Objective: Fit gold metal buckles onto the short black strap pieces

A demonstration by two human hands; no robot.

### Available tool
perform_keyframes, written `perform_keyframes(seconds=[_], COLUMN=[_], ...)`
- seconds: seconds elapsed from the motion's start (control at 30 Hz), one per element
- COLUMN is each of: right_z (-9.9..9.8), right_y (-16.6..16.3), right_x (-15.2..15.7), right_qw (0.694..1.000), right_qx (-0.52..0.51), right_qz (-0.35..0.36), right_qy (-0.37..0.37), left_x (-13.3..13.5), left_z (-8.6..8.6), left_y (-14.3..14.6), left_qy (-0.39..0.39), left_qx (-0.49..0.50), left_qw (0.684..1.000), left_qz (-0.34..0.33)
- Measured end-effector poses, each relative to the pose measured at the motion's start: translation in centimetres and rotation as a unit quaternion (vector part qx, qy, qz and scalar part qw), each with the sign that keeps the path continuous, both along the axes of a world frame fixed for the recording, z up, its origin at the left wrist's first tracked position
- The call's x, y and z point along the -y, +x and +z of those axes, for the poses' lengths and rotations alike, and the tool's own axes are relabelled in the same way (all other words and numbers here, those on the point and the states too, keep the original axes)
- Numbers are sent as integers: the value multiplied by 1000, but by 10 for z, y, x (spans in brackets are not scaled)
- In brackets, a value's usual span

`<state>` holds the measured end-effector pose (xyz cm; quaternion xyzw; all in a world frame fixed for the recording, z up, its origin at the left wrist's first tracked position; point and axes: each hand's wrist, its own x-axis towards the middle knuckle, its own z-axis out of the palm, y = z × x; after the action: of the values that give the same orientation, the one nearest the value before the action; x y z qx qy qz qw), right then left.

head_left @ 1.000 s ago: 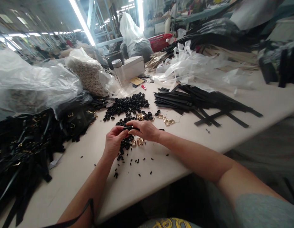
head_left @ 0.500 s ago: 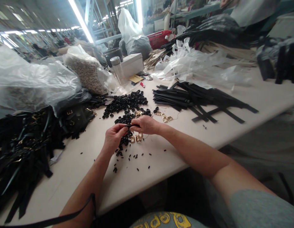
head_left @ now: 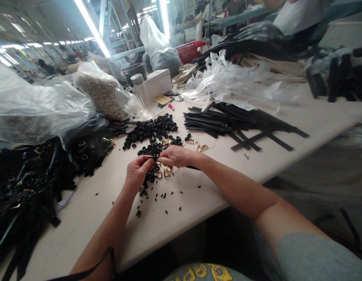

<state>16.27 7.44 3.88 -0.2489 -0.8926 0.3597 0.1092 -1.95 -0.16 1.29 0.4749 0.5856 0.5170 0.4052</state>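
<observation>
My left hand and my right hand meet over the middle of the table, fingertips nearly touching. Both are closed in a pinch on a thin black strap, mostly covered by the fingers. A dark strip end shows under my right wrist. Small black loops lie heaped just beyond the hands, with more under them. Gold buckles sit below the fingertips, and other gold buckles lie to the right. Tiny black pieces are scattered nearer the table edge.
Cut black straps are stacked to the right. On the left lies a large pile of black straps with gold buckles. Behind stand a bag of beige pieces, a clear bottle, a white box and crumpled plastic.
The view has shifted slightly, moving the table contents left in the picture. My fingertips stay close together on the strap, and a dark strip end now shows beneath my right wrist.
</observation>
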Motion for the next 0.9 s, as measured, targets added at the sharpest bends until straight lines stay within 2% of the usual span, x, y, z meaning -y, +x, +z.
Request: perform_keyframes(seconds=[0.1, 0.23, 0.33, 0.47, 0.53, 0.6, 0.7, 0.77, 0.9], right_z=[-2, -10, -14, -11, -8, -6, -5, -6, -10], right_y=[2, 1, -3, -4, -3, -1, 1, 0, -3], right_x=[-1, -3, -4, -5, -6, -8, -11, -12, -11], right_qw=[999, 996, 997, 999, 999, 996, 993, 991, 991], right_qx=[23, -15, -51, -32, -20, -19, -27, -29, -8], right_qz=[0, 41, 28, 17, -11, -52, -95, -109, -113], right_qy=[-40, -80, -41, 12, 38, 64, 71, 73, 73], left_x=[0, -1, -2, -1, 2, 6, 11, 12, 12], left_z=[-2, -3, -5, -7, -5, 0, 6, 7, 3], left_y=[0, -2, -4, -7, -8, -8, -5, -3, 3], left_qy=[-4, -2, 7, 14, 21, 27, 46, 61, 74], left_qx=[1, -7, -17, -27, -84, -196, -372, -440, -520], left_qw=[1000, 1000, 1000, 1000, 996, 977, 913, 878, 833], left_qz=[-1, 9, 17, 8, -21, -80, -160, -176, -175])
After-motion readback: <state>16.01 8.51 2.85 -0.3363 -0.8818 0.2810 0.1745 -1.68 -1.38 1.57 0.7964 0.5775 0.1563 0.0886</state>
